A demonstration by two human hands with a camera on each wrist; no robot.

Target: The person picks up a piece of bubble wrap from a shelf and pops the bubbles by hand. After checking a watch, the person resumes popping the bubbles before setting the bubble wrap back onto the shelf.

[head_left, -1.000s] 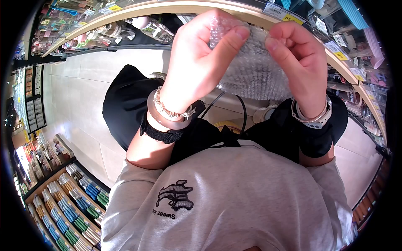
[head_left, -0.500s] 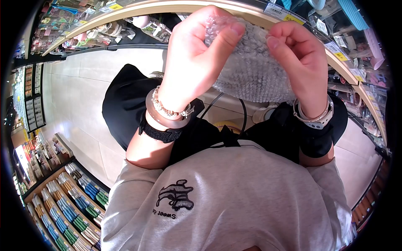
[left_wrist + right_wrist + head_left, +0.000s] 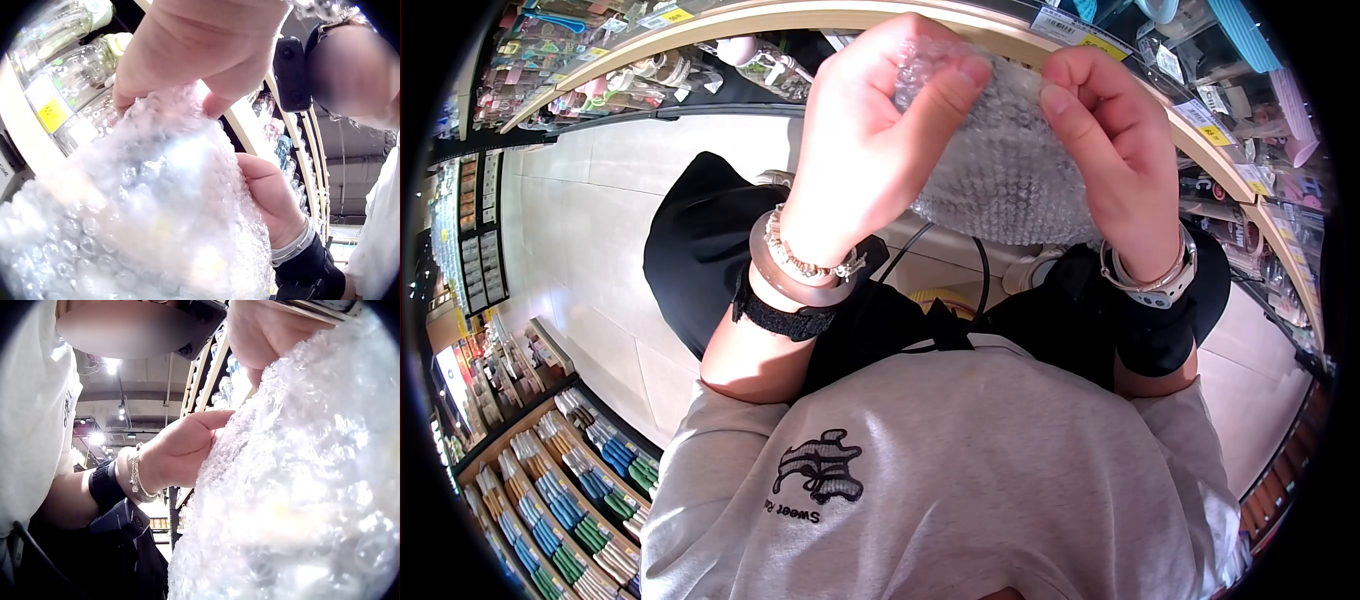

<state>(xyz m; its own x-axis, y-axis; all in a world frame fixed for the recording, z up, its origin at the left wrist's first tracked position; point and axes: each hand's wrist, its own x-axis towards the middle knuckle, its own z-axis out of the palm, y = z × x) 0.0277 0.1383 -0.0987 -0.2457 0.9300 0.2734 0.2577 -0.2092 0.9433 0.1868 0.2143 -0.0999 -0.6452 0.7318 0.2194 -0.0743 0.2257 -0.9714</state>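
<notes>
A crumpled sheet of clear bubble wrap (image 3: 1010, 170) hangs between my two hands. My left hand (image 3: 870, 140) pinches its upper left edge, thumb pressed over the film. At the upper right edge, my right hand (image 3: 1120, 150) pinches it between thumb and curled fingers. Up close in the left wrist view, the bubble wrap (image 3: 144, 212) fills the lower left, with my right hand (image 3: 272, 200) behind its far edge. The right wrist view has my left hand (image 3: 178, 450) at the edge of the wrap.
Just beyond my hands runs a curved wooden shelf edge (image 3: 730, 22) with price tags and packaged bottles. A rack of blue and green packets (image 3: 570, 490) stands at lower left. Pale floor tiles (image 3: 580, 250) lie between, and a dark cable (image 3: 983, 270) hangs below the wrap.
The bubble wrap has dropped slightly and spread flatter between the hands. My left hand has shifted a little up and left, then slightly back right; the right hand has barely moved.
</notes>
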